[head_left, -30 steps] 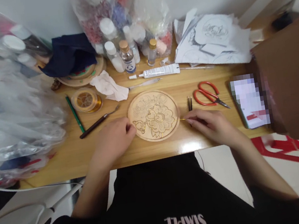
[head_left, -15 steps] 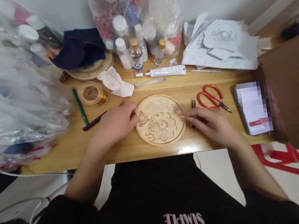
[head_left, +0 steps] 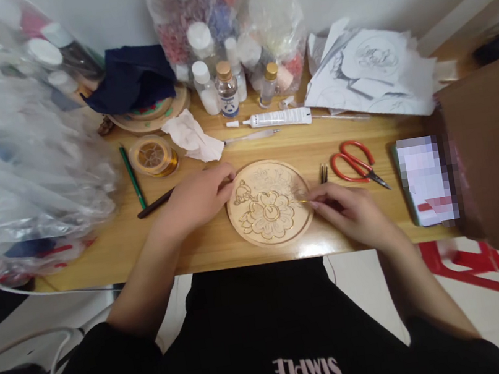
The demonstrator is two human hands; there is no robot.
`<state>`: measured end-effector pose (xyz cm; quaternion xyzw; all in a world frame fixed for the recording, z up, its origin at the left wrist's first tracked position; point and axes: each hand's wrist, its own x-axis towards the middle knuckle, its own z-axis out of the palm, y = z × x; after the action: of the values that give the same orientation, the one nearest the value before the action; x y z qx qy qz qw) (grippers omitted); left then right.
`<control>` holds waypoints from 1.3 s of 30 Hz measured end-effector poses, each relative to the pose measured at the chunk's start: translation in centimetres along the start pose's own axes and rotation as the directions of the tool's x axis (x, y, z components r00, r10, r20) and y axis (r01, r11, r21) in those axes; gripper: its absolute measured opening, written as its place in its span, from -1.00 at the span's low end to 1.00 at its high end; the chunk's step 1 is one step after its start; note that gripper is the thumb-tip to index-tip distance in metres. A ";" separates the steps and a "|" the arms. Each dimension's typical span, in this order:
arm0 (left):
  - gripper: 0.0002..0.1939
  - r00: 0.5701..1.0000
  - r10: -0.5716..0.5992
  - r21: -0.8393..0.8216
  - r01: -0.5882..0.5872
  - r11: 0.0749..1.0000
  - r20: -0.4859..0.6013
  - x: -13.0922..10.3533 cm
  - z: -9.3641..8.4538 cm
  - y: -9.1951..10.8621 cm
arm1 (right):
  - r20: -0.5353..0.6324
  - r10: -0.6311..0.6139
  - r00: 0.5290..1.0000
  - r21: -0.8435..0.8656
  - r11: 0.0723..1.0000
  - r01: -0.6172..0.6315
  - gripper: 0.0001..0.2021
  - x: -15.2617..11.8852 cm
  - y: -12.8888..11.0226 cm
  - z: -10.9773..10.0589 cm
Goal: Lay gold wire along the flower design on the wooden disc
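On the table lies a round wooden board [head_left: 301, 228] with a flower design outlined in gold wire; fainter drawn lines show in its upper part. My left hand [head_left: 199, 199] rests at the board's upper left edge, fingers curled together and gripping the rim. My right hand [head_left: 349, 208] is at the board's right edge, thumb and forefinger pinching a short piece of gold wire [head_left: 302, 201] whose end reaches over the board. Partly under my left hand is a dark pen-like stick [head_left: 154, 205]. Just beyond my right fingers lie thin dark-tipped tools [head_left: 323, 173].
Red-handled scissors [head_left: 353, 162] and a phone [head_left: 424, 179] lie to the right, beside a cardboard box [head_left: 498, 156]. Behind are a gold wire spool [head_left: 153, 155], crumpled tissue [head_left: 192, 136], a glue tube [head_left: 280, 119], small bottles [head_left: 226, 90] and paper drawings [head_left: 367, 69]. Plastic bags [head_left: 26, 170] fill the left.
My left fingers have moved up along the board's rim. The board has shifted slightly right and toward me, and my right hand with the gold wire has come slightly lower.
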<state>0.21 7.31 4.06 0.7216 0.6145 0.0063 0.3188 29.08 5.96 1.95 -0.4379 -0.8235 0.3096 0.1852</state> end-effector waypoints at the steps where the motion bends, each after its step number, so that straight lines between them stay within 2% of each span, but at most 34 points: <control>1: -0.85 1.000 -0.004 0.003 0.004 1.000 -0.008 -0.1 0.1 0.0 | 0.005 0.004 1.000 0.001 1.000 -0.004 -0.86 0.0 -0.1 0.0; 3: -0.80 0.998 -0.011 -0.003 0.011 1.000 -0.064 -0.3 0.2 0.0 | -0.002 -0.003 1.000 -0.001 1.000 0.003 -0.86 0.1 -0.2 0.0; 5: -0.74 0.983 0.009 -0.028 -0.015 0.999 -0.181 -0.6 0.3 0.2 | -0.010 -0.019 1.000 0.003 1.000 0.019 -0.87 0.1 -0.3 0.0; 7: -0.78 0.955 0.082 -0.051 -0.100 0.994 -0.284 -1.0 0.5 0.5 | -0.006 -0.033 0.999 0.010 0.999 0.033 -0.88 0.0 -0.5 0.0; 9: -0.83 0.925 0.203 -0.043 -0.228 0.973 -0.321 -1.4 0.6 1.1 | 0.004 -0.044 0.999 0.015 0.999 0.044 -0.88 0.1 -0.8 0.0; 11: -0.81 0.900 0.337 -0.006 -0.352 0.936 -0.278 -1.8 0.9 1.9 | 0.012 -0.058 0.998 0.014 0.998 0.057 -0.89 0.1 -1.2 -0.1; 13: -0.79 0.872 0.451 0.030 -0.454 0.890 -0.189 -2.0 1.4 2.7 | 0.016 -0.076 0.997 0.010 0.997 0.076 -0.90 0.2 -1.6 -0.1; 16: -0.75 0.835 0.542 0.047 -0.540 0.840 -0.098 -2.0 2.2 3.6 | 0.020 -0.110 0.994 0.002 0.994 0.110 -0.92 0.3 -2.2 -0.1; 21: -0.71 0.811 0.571 0.055 -0.569 0.821 -0.129 -1.9 2.7 3.8 | -0.002 -0.155 0.988 -0.007 0.988 0.155 -0.94 0.2 -2.8 -0.1; 27: -0.76 0.776 0.590 0.057 -0.594 0.803 -0.223 -2.1 2.5 3.5 | -0.011 -0.116 0.993 0.016 0.993 0.117 -0.92 -0.1 -3.1 -0.1; 34: -0.73 0.753 0.598 0.135 -0.586 0.799 -0.275 -2.4 2.9 3.3 | -0.065 -0.109 0.992 0.024 0.994 0.111 -0.93 -0.3 -3.5 -0.1; 39: -0.71 0.753 0.587 0.158 -0.568 0.808 -0.299 -2.2 3.4 3.0 | -0.050 -0.095 0.994 0.063 0.993 0.098 -0.91 -0.3 -3.4 0.0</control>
<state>3.71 3.65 3.61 0.8728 0.4064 0.2087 0.1720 27.17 4.23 4.27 -0.3984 -0.8285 0.3168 0.2335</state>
